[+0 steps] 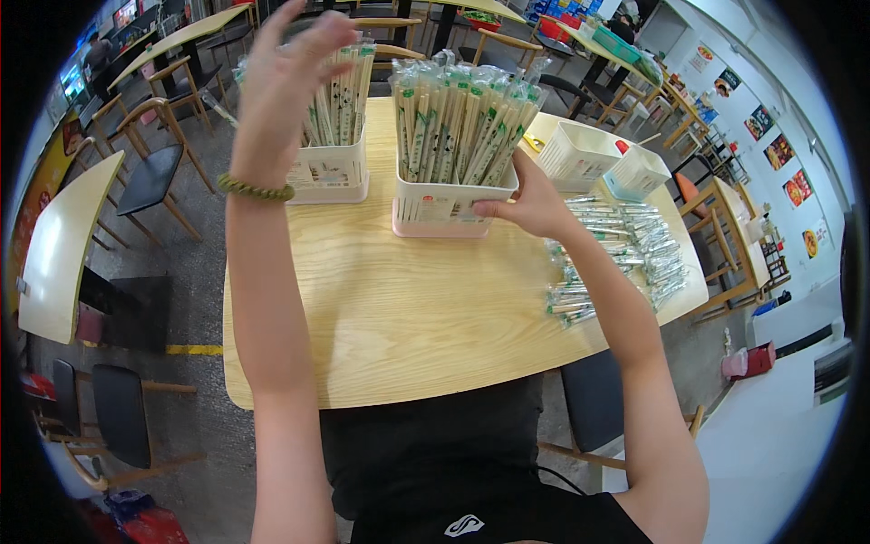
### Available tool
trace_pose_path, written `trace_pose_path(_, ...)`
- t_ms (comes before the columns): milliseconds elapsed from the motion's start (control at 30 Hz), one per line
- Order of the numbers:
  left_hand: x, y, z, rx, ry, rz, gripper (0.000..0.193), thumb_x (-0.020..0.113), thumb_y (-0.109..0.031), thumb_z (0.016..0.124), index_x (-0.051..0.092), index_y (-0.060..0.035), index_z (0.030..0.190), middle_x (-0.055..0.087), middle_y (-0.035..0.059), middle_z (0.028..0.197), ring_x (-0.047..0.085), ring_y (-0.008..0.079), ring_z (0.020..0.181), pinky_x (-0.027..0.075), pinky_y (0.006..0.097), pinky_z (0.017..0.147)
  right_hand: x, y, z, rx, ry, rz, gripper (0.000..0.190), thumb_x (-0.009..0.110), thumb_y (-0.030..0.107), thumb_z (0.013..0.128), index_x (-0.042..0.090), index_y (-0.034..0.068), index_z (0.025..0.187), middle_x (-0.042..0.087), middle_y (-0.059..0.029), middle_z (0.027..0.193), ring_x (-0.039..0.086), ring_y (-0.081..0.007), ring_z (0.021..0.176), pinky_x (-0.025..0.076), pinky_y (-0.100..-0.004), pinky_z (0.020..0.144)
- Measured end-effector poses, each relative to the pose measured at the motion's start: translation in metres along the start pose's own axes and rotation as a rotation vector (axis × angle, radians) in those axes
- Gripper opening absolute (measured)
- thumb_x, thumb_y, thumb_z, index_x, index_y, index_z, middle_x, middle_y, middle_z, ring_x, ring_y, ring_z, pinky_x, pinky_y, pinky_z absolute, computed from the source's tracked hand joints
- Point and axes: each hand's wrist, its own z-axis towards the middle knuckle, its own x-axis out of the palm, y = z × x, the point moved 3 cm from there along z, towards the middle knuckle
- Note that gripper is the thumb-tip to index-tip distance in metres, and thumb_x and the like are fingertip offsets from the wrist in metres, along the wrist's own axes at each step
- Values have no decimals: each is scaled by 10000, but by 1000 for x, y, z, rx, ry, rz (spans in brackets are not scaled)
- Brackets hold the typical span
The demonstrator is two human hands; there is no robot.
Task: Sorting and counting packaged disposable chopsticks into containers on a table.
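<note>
A white plastic basket (442, 204) with a pink base stands on the table in front of me. Wrapped disposable chopsticks (455, 129) fill it upright in plastic sleeves with green print. My right hand (537, 204) grips the basket's right side, thumb across the front wall, fingers partly hidden behind. Raised and slightly blurred, my left hand (285, 75) has its fingers apart and shows nothing in it. It partly covers a second white basket (333, 170), also packed with upright wrapped chopsticks (340, 95). Loose wrapped chopsticks (612, 251) lie in a pile beside my right forearm.
Two more white baskets (578, 153) (635, 173) stand at the table's back right, near a yellow object (533, 141). The wooden tabletop (408, 326) has a curved front edge close to my body. Chairs (153, 163) and other tables (68, 238) surround it.
</note>
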Motion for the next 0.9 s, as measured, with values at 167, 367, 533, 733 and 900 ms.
trace_pose_path(167, -47, -29, 4, 167, -285, -287, 313, 617, -162, 934, 569, 11, 1189, 686, 110, 1044, 666, 240, 994, 532, 355, 835, -12, -19, 42, -8, -9, 35, 812, 885, 263, 704, 467, -1, 1347, 566, -159, 1330, 539, -259, 1241, 497, -373, 963)
trace_pose_path(367, -65, -23, -8, 82, -524, -377, 162, 606, -167, 926, 653, -34, 1005, 686, 65, 957, 649, 195, 932, 491, 318, 831, -8, -22, 96, -26, -13, -20, 940, 889, 409, 669, 435, -24, 1369, 568, -188, 1324, 544, -296, 1236, 429, -381, 1043)
trace_pose_path(533, -47, -32, -12, 117, -456, -283, 183, 574, -173, 941, 629, -28, 1039, 664, 69, 1015, 629, 189, 984, 470, 323, 860, -6, -44, 112, -25, -9, -77, 1003, 877, 397, 686, 359, -31, 1431, 515, -212, 1378, 512, -318, 1270, 419, -404, 1071)
trace_pose_path(733, -71, -51, -12, 181, -423, -205, 222, 548, -189, 959, 634, -7, 1052, 667, 88, 1022, 627, 194, 1003, 471, 328, 893, -22, -38, 47, -70, -164, -211, 843, 796, 342, 802, 371, 20, 1456, 553, -182, 1357, 554, -251, 1232, 457, -374, 1042)
trace_pose_path(900, -68, -57, -14, 257, -366, -119, 207, 545, -161, 963, 627, 20, 1019, 660, 107, 980, 621, 195, 968, 485, 317, 867, -77, -36, -15, -128, -274, -153, 336, 671, 241, 930, 662, 13, 1178, 717, -108, 1043, 682, -172, 954, 536, -296, 882)
